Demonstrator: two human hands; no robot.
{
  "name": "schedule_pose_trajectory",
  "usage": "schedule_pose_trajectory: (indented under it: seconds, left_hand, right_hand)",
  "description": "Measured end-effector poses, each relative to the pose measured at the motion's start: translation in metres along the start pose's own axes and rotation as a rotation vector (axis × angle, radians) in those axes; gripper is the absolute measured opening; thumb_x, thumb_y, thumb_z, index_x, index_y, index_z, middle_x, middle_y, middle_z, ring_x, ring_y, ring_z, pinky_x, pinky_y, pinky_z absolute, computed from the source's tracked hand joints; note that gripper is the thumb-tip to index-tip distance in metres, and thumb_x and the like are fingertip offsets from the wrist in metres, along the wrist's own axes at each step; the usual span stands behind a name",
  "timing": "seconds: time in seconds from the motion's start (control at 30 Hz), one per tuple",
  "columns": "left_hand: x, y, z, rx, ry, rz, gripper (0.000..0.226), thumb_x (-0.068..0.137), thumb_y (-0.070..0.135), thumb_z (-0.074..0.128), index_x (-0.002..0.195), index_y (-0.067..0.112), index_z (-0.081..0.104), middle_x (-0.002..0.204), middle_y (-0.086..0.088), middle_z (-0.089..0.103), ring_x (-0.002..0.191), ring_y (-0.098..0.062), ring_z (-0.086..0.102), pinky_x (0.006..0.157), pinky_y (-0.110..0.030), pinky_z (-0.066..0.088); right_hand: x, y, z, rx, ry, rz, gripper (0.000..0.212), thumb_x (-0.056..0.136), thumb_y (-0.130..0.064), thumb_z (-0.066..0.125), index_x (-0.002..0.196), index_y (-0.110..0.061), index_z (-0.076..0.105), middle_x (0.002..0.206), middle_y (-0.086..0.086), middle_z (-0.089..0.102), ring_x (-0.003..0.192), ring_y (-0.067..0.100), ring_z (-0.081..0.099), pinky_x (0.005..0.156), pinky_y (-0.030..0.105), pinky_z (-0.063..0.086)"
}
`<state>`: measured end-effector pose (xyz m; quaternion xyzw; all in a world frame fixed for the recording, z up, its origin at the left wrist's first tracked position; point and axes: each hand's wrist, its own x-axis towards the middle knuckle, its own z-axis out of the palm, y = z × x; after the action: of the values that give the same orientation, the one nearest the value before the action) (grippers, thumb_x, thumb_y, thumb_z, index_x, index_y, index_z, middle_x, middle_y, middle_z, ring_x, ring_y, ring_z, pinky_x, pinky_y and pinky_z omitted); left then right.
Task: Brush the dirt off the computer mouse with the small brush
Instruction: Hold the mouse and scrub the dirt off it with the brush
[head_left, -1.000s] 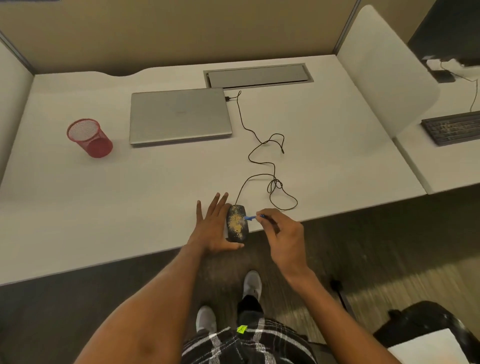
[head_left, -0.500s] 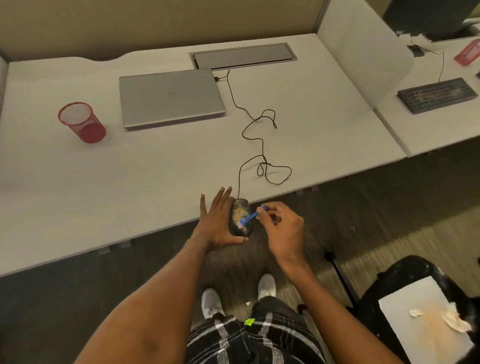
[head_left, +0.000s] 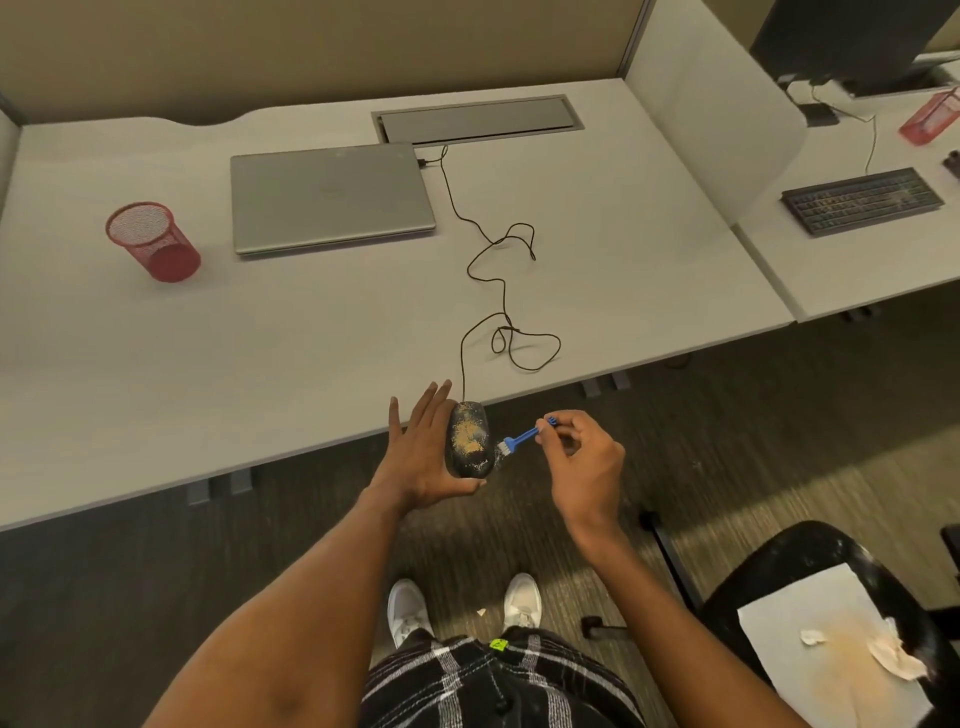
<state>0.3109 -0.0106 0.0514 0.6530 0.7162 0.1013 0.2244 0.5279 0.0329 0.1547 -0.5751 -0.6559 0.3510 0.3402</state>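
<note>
A black wired computer mouse (head_left: 469, 440) with a patch of yellowish dirt on its top lies in the palm of my left hand (head_left: 422, 452), held just past the desk's front edge, over the floor. The thumb presses its near end and the fingers stretch out along its left side. My right hand (head_left: 582, 457) pinches the handle of a small blue brush (head_left: 522, 436). The brush's white bristles sit at the mouse's right edge. The mouse cable (head_left: 498, 291) runs up over the desk to the closed laptop.
On the white desk (head_left: 208, 364) lie a closed grey laptop (head_left: 332, 200) and a red mesh pen cup (head_left: 151, 241). A divider panel (head_left: 711, 109) separates a neighbouring desk with a black keyboard (head_left: 862, 200). A black chair (head_left: 810, 587) holding stained paper stands at lower right.
The brush has swept from the top of the mouse off to its right edge. The camera view has shifted slightly; my left hand still holds the mouse in the same place.
</note>
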Motion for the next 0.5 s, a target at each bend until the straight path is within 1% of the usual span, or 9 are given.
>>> schedule_pose_trajectory:
  seconds: [0.1,0.3,0.4,0.5]
  left_hand:
    - [-0.003,0.006,0.001,0.003,0.0,-0.002,0.139,0.062,0.103,0.047,0.165,0.016,0.012,0.175,0.001,-0.011,0.159,-0.016,-0.021,0.121,-0.064,-0.02]
    - [-0.006,0.018,-0.003,0.022,-0.01,-0.022,0.137,0.065,0.099,0.049,0.165,0.016,0.008,0.175,0.001,-0.013,0.159,-0.016,-0.021,0.122,-0.064,-0.018]
    - [-0.009,0.021,-0.002,0.021,-0.009,-0.026,0.135,0.066,0.096,0.054,0.165,0.016,0.008,0.175,0.001,-0.012,0.159,-0.016,-0.02,0.122,-0.064,-0.018]
    - [-0.012,0.024,-0.001,0.024,-0.007,-0.024,0.135,0.067,0.095,0.057,0.165,0.016,0.008,0.175,0.0,-0.011,0.159,-0.016,-0.019,0.122,-0.064,-0.017]
  right_hand:
    - [-0.001,-0.003,-0.003,0.029,-0.001,-0.019,0.011,0.096,-0.015,0.071,0.106,-0.018,0.072,0.09,-0.008,0.074,0.083,0.001,0.073,0.071,0.011,0.057]
    - [-0.001,-0.011,-0.001,0.084,-0.049,-0.047,0.009,0.096,-0.019,0.072,0.105,-0.018,0.073,0.091,-0.007,0.076,0.084,0.002,0.074,0.072,0.014,0.059]
    - [-0.005,-0.009,-0.001,0.072,-0.12,-0.05,0.012,0.096,-0.017,0.072,0.108,-0.017,0.073,0.093,-0.009,0.076,0.086,0.001,0.074,0.073,0.014,0.059]
    - [-0.008,-0.007,-0.003,0.033,-0.12,-0.065,0.015,0.096,-0.016,0.071,0.111,-0.017,0.074,0.093,-0.009,0.075,0.087,0.0,0.073,0.074,0.013,0.059]
